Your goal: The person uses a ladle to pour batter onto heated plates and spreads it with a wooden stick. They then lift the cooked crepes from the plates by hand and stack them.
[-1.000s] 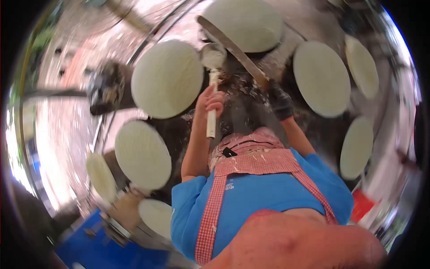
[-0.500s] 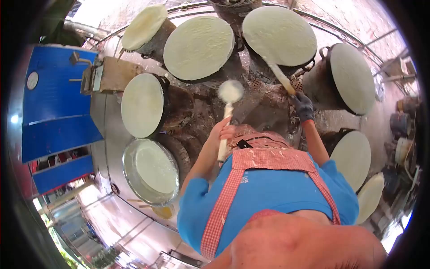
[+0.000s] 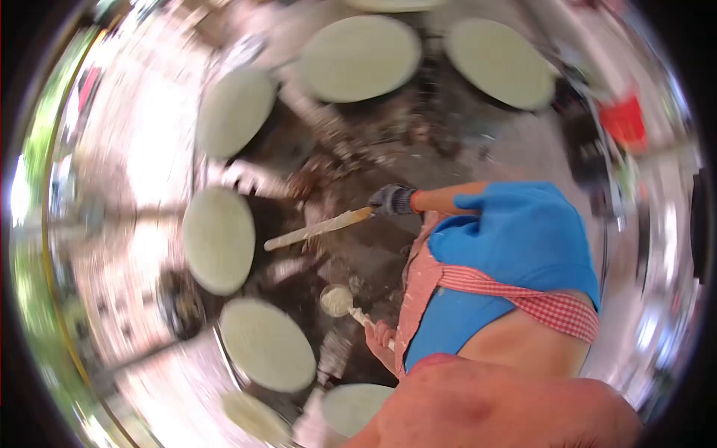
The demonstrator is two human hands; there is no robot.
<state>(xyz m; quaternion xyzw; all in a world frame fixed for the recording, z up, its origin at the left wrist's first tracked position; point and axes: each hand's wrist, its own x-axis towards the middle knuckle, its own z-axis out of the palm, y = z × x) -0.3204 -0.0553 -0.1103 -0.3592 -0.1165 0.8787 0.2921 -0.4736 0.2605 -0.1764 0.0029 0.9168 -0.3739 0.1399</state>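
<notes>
The bare left hand (image 3: pixel 382 336) has its fingers curled round the handle of a ladle (image 3: pixel 337 300), low by the apron (image 3: pixel 418 291). The right hand (image 3: pixel 392 200), in a dark glove, is closed on the end of a long flat stick (image 3: pixel 317 229), which points away from the blue shirt (image 3: pixel 515 231). Under both tools lies a dark, grimy floor (image 3: pixel 373 257), with pale flecks here and there. Farther out, the ground (image 3: pixel 160 149) turns bright and pinkish in strong light, with a band of greenery (image 3: pixel 33 160) at the rim of my sight, all of it smeared. A red thing (image 3: pixel 624 123) stands out across the room — too blurred to name.

Pots curve round the worker, each with a round, pale top. The stick's tip is just beside one pot (image 3: pixel 219 240); the ladle's bowl is near another (image 3: pixel 269 345), apart from its rim. Pale batter shows in the ladle — how deep, I can't tell. Another pot (image 3: pixel 360 60) stands farther off, beside one more (image 3: pixel 502 63).
</notes>
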